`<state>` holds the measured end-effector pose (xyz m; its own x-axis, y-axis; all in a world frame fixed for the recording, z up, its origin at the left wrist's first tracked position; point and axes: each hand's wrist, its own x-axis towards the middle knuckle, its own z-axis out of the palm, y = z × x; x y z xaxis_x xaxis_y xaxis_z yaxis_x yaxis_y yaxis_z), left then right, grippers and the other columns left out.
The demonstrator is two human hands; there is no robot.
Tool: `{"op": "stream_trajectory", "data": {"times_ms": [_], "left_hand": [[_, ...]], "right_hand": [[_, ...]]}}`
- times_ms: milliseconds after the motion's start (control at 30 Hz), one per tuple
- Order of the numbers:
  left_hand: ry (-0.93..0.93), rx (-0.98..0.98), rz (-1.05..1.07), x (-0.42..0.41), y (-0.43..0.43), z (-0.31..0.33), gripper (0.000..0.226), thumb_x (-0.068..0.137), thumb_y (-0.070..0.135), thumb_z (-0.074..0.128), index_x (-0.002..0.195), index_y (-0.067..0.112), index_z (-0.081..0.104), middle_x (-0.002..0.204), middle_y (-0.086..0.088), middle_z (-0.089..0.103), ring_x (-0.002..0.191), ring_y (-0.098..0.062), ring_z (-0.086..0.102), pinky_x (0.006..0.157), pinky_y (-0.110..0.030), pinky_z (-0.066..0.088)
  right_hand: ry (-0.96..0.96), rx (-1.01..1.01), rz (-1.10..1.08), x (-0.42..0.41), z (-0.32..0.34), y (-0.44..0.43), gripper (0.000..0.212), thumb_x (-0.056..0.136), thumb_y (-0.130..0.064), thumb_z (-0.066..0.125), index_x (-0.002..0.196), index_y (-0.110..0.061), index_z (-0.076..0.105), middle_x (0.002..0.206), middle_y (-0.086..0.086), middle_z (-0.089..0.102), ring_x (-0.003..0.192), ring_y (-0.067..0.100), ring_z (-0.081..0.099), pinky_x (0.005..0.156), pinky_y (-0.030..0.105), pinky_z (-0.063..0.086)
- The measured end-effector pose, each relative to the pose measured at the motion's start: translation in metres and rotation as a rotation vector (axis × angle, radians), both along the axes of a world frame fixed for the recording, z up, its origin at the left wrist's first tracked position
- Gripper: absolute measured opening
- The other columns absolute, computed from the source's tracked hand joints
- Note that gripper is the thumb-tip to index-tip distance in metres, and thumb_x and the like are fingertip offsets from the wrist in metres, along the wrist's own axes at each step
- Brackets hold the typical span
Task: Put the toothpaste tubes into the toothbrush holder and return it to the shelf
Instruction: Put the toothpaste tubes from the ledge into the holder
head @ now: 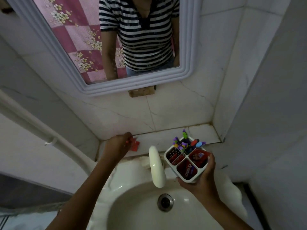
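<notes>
Far left of the frame: white pipe [33, 128] running diagonally down the tiled wall.

Left of centre: left hand [118, 142] reaching onto the tiled shelf [206, 132], fingers curled down onto a small red toothpaste tube [134, 145] lying flat on the shelf near its left end; whether the tube is lifted off the shelf cannot be told.

Upper centre: white-framed mirror [187, 68] on the wall, reflecting a striped shirt and a pink floral curtain.

Lower centre: white sink [132, 211] with a metal drain [165, 202] in the basin; white tap [156, 168] arching forward from the back rim, just left of the holder.

Right of centre: white four-compartment toothbrush holder [187, 161], upright, off the shelf and above the sink's back right rim. Far compartment filled with toothbrushes [186, 142] with purple, green, red and blue handles; the right, near and left compartments each containing red toothpaste tubes [188, 168].

Lower right: right hand [201, 177] wrapped around the near and right sides of the holder, thumb along the right wall, fingers beneath the near corner.
</notes>
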<state>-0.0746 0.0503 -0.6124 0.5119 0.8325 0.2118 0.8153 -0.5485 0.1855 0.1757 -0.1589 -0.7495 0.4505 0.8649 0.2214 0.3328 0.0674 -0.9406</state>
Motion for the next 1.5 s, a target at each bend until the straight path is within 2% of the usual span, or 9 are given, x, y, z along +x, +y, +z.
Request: {"op": "stream_trajectory", "data": {"times_ms": [267,467,633,900,1100,1233,1333,1433,1500], "left_hand": [[-0.732,-0.318,-0.127,0.058,-0.062,0.106,0.019,0.084,0.011,0.071,0.095,0.002,0.059,0.092,-0.003,0.072,0.085,-0.012,0.074,0.074,-0.024,0.061],[-0.483,-0.591,-0.168,0.093,-0.064,0.085,0.016,0.082,0.014,0.074,0.090,0.012,0.060,0.098,-0.002,0.073,0.086,-0.015,0.075,0.080,-0.044,0.062],[-0.355,-0.657,-0.181,0.096,-0.049,0.070,0.020,0.081,0.007,0.072,0.098,0.016,0.066,0.104,0.000,0.071,0.092,-0.014,0.072,0.086,-0.038,0.060],[0.157,-0.267,0.145,0.027,0.007,0.009,0.036,0.079,0.007,0.060,0.111,0.021,0.067,0.112,-0.001,0.069,0.104,-0.025,0.064,0.083,-0.032,0.053],[0.545,-0.275,0.044,0.001,0.027,-0.038,0.030,0.092,0.022,0.059,0.120,0.031,0.065,0.111,0.006,0.073,0.101,-0.014,0.070,0.087,-0.030,0.058],[0.719,-0.218,-0.031,-0.005,0.048,-0.061,0.045,0.087,0.041,0.063,0.131,0.043,0.052,0.120,0.007,0.071,0.100,-0.013,0.071,0.088,-0.035,0.058],[0.576,-0.293,-0.014,0.008,0.033,-0.042,0.032,0.088,0.022,0.064,0.119,0.017,0.066,0.109,-0.007,0.075,0.080,-0.015,0.075,0.073,-0.028,0.062],[0.542,-0.144,-0.116,0.017,0.019,-0.014,0.034,0.088,0.029,0.062,0.121,0.024,0.057,0.108,-0.001,0.071,0.095,-0.021,0.070,0.075,-0.028,0.055],[0.244,-0.115,-0.067,0.020,0.009,0.010,0.019,0.086,0.033,0.063,0.102,0.026,0.055,0.091,0.001,0.071,0.082,-0.022,0.069,0.068,-0.031,0.054]], "right_hand": [[-0.005,0.057,-0.025,-0.003,0.007,0.001,0.146,0.046,-0.019,0.105,0.150,-0.057,0.009,0.146,0.002,0.043,0.135,0.010,0.054,0.102,0.019,0.053],[-0.004,0.073,-0.037,-0.004,0.006,0.001,0.148,0.047,-0.020,0.106,0.150,-0.060,0.006,0.149,0.005,0.041,0.136,0.011,0.051,0.102,0.009,0.048],[-0.003,0.064,-0.042,-0.003,0.004,0.001,0.147,0.047,-0.029,0.105,0.151,-0.056,0.006,0.149,0.010,0.041,0.135,0.025,0.055,0.104,0.027,0.055],[-0.013,0.058,-0.029,-0.002,0.000,0.001,0.146,0.047,-0.020,0.107,0.156,-0.032,0.011,0.149,0.011,0.041,0.134,0.029,0.056,0.102,0.030,0.056],[-0.004,0.037,-0.025,-0.002,0.004,0.001,0.147,0.046,-0.028,0.105,0.155,-0.048,0.008,0.149,0.010,0.042,0.134,0.026,0.057,0.103,0.037,0.058],[0.022,-0.008,-0.021,-0.001,-0.001,0.001,0.145,0.048,-0.032,0.104,0.158,-0.032,0.009,0.150,0.012,0.042,0.135,0.028,0.056,0.103,0.048,0.058],[0.018,-0.019,-0.020,-0.001,-0.002,0.002,0.147,0.048,-0.031,0.104,0.158,-0.029,0.007,0.151,0.013,0.041,0.136,0.028,0.055,0.103,0.048,0.058],[0.029,-0.001,-0.023,-0.002,0.000,0.001,0.147,0.049,-0.028,0.104,0.158,-0.038,0.006,0.153,0.011,0.040,0.139,0.025,0.053,0.107,0.039,0.056],[0.033,0.005,-0.024,-0.002,0.002,0.001,0.150,0.050,-0.030,0.103,0.157,-0.046,0.000,0.155,0.011,0.039,0.141,0.022,0.051,0.108,0.027,0.053]]}}
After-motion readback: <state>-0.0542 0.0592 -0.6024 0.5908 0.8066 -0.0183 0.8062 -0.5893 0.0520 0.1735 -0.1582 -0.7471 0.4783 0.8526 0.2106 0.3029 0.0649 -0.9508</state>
